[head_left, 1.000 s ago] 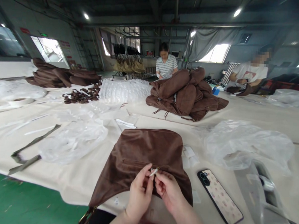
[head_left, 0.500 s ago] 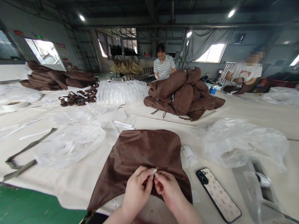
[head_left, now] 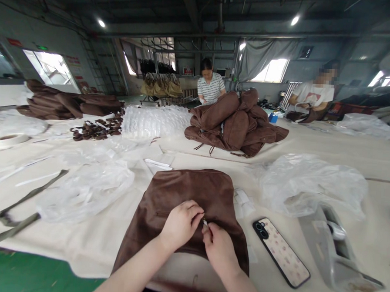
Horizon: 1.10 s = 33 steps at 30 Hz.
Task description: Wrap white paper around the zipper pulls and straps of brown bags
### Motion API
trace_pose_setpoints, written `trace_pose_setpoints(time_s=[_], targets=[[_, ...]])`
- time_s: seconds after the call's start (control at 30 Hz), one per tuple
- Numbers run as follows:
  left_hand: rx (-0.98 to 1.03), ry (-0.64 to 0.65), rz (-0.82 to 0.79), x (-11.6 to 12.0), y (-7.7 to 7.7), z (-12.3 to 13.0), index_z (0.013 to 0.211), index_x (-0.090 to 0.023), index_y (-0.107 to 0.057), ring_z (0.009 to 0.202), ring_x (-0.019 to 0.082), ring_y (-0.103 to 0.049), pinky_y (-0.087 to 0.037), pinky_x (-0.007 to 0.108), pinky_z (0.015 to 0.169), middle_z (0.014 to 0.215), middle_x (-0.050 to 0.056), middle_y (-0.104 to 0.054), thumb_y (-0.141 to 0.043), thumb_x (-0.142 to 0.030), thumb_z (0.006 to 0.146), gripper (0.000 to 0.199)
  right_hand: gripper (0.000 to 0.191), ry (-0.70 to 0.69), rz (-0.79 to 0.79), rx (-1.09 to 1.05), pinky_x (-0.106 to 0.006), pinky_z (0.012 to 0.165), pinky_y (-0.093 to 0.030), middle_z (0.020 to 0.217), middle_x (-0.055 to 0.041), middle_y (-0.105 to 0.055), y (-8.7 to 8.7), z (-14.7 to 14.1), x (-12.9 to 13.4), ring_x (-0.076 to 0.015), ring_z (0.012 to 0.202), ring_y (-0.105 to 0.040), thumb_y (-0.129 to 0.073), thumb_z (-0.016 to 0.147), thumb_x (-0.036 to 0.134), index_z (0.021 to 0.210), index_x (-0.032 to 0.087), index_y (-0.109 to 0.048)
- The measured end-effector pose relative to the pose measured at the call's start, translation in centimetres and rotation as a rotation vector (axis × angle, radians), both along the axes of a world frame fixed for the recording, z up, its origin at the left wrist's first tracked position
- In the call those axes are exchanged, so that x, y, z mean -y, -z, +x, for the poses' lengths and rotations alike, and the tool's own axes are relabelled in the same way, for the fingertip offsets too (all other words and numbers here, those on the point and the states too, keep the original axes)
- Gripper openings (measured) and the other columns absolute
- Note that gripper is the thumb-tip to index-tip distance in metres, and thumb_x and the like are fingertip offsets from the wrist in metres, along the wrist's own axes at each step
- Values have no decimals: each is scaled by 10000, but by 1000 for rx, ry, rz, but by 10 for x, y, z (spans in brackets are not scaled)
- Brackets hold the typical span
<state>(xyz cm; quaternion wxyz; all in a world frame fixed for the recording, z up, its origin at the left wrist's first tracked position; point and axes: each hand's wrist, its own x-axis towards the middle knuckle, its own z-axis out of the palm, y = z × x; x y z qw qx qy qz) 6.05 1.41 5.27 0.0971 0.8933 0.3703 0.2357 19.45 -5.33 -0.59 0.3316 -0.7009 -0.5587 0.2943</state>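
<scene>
A brown leather-like bag [head_left: 186,184] lies flat on the table in front of me, with a zipper [head_left: 162,214] running across its face. My right hand [head_left: 219,243] pinches a small white strip [head_left: 205,223] beside the zipper's pull. Just left of it, my left hand [head_left: 182,224] is closed with fingertips together at the zipper pull, and whatever lies between them is too small to make out. Both forearms rest across the bag's near edge.
A phone [head_left: 281,253] and a grey holder [head_left: 327,249] lie to the right, below a clear plastic bag [head_left: 310,184]. More plastic [head_left: 88,188] and a dark green strap [head_left: 32,198] lie left. Beyond are piled brown bags [head_left: 235,126] and two people [head_left: 211,83] at work.
My left hand has moved up and away from the white strip, toward the zipper pull. My right hand keeps the strip and sits slightly lower. The view has shifted a little.
</scene>
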Motion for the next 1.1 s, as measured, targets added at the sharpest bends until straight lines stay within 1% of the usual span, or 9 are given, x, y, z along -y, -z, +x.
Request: trace_pose_setpoints(time_s=[0.07, 0.13, 0.27, 0.33, 0.43, 0.6, 0.83, 0.97, 1.1], targets=[[-275, 74, 19, -16, -11, 12, 862, -199, -661, 859, 192, -639, -526, 305, 793, 904, 48, -657, -566, -268, 883, 120, 261, -33, 55, 324, -273, 640, -416, 814, -104, -692, -3, 7, 2, -205, 751, -657, -400, 934, 230, 857, 163, -641], [-469, 124, 41, -27, -17, 26, 856, -177, -657, 842, 221, -650, -535, 324, 763, 897, 65, -661, -619, -295, 847, 125, 263, -70, 37, 480, -274, 648, -418, 843, -104, -706, -8, 16, 1, -211, 766, -665, -416, 934, 222, 864, 169, -663], [-602, 182, 76, -32, -15, 52, 834, -109, -663, 797, 275, -667, -541, 367, 712, 827, 118, -671, -606, -152, 814, 74, 256, -158, 30, 551, -269, 672, -427, 854, -67, -728, -17, 34, -10, -205, 782, -673, -470, 923, 256, 825, 200, -700], [-640, 189, 98, -29, -10, 59, 834, -73, -663, 778, 293, -669, -537, 377, 668, 820, 156, -668, -542, -54, 803, 126, 241, -174, 45, 529, -263, 699, -431, 880, -53, -735, -18, 41, -15, -198, 808, -678, -488, 917, 270, 845, 213, -711], [-646, 208, 123, -26, -4, 61, 876, -49, -653, 766, 303, -660, -531, 384, 623, 846, 180, -660, -496, -19, 790, 182, 219, -137, 52, 496, -243, 722, -430, 894, -40, -739, -15, 45, -19, -182, 832, -681, -503, 905, 247, 861, 214, -715], [-562, 275, 111, -28, -2, 47, 847, -131, -636, 828, 235, -631, -517, 347, 778, 881, 99, -652, -514, -109, 813, 128, 295, -50, -5, 507, -243, 675, -430, 818, -53, -742, -5, 43, -26, -180, 768, -687, -456, 938, 305, 835, 209, -715], [-467, 226, 32, -36, 0, 40, 813, -193, -580, 810, 186, -606, -482, 286, 741, 869, 39, -625, -540, -199, 815, 40, 373, 24, -71, 529, -283, 649, -435, 833, -128, -734, 1, 40, -33, -233, 776, -691, -439, 941, 382, 827, 160, -716], [-462, 178, -5, -41, 2, 42, 819, -208, -567, 810, 182, -612, -478, 282, 741, 855, 22, -624, -568, -264, 824, 56, 341, 3, -61, 535, -282, 658, -435, 821, -110, -732, 1, 42, -23, -224, 769, -688, -472, 922, 395, 818, 175, -710], [-478, 91, -12, -39, 11, 52, 832, -195, -561, 870, 212, -617, -489, 311, 791, 893, 55, -631, -552, -232, 812, 43, 284, -56, -4, 569, -281, 658, -427, 816, -90, -725, 3, 43, -14, -217, 764, -681, -484, 906, 339, 799, 182, -694]])
